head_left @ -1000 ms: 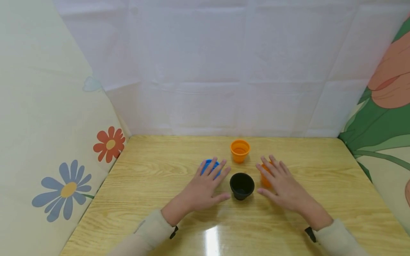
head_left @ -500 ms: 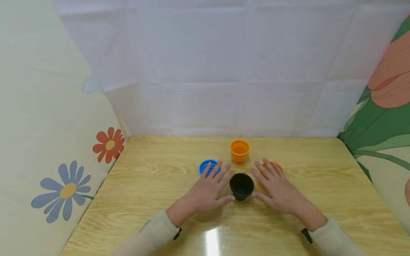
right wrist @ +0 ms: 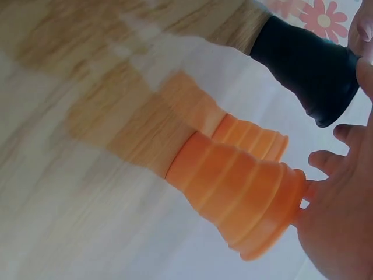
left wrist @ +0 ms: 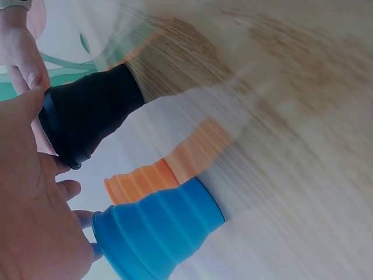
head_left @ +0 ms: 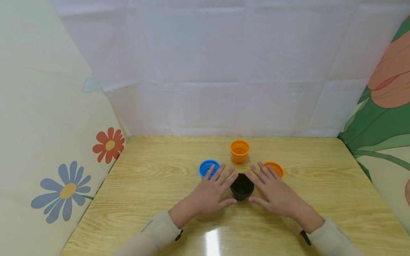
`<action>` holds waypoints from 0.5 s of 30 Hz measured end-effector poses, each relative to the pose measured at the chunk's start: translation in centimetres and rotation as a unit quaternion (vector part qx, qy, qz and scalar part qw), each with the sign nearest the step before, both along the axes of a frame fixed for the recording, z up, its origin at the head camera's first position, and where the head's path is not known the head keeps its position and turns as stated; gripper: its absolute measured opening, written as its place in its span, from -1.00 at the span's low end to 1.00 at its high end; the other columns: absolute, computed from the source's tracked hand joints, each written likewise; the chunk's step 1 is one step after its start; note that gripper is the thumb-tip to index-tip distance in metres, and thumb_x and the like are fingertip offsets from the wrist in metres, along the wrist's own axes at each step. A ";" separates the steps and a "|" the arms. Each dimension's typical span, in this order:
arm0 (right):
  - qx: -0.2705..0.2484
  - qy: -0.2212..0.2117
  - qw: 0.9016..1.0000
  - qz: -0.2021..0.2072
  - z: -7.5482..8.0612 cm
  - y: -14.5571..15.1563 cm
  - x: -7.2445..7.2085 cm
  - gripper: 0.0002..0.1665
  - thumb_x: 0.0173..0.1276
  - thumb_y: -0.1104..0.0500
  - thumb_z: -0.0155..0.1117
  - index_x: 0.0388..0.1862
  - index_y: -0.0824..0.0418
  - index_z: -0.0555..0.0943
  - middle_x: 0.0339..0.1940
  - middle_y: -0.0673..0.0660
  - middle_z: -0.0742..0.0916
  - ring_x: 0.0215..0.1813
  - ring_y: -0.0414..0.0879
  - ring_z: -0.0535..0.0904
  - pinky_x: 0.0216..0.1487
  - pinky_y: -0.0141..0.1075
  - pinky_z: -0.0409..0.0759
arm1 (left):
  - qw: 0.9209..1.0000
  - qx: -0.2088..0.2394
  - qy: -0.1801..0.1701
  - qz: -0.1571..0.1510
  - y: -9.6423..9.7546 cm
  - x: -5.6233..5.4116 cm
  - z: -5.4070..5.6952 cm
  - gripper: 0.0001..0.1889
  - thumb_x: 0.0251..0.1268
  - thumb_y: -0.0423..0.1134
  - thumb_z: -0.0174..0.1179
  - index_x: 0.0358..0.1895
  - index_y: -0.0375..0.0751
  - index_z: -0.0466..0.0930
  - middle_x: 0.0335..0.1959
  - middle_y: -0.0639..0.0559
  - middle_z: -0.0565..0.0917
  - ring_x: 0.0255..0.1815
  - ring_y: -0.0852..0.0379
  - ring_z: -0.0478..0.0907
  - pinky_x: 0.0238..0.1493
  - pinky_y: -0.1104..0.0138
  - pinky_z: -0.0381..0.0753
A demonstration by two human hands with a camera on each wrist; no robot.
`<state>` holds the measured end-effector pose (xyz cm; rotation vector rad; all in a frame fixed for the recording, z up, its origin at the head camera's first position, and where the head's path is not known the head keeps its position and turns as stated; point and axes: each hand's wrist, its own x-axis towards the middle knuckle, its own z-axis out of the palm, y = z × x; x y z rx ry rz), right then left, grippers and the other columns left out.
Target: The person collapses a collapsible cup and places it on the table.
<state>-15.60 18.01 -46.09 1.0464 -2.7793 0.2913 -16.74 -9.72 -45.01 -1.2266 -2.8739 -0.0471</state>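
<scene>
Left grip [head_left: 209,194] and right grip [head_left: 277,195], spread wide, empty, flank one black cup [head_left: 242,187]; one blue cup [head_left: 203,168] left, two orange cups [head_left: 239,153] [head_left: 278,169] far and right.

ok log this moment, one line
left hand: spread | right hand: spread | between: black cup | upright: blue cup, far orange cup, right orange cup
</scene>
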 end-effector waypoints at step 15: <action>0.030 0.019 0.999 0.020 -0.2 -0.2 0.3 -0.14 0.46 -0.24 0.21 0.61 0.06 0.24 0.63 0.12 0.26 0.65 0.20 0.01 0.57 0.16 0.08 | 0.998 -0.026 0.048 -0.017 0.4 0.1 -0.4 -0.21 0.56 0.28 -0.13 0.64 -0.08 0.00 0.66 0.00 0.03 0.67 -0.13 -0.17 0.59 -0.18 -0.14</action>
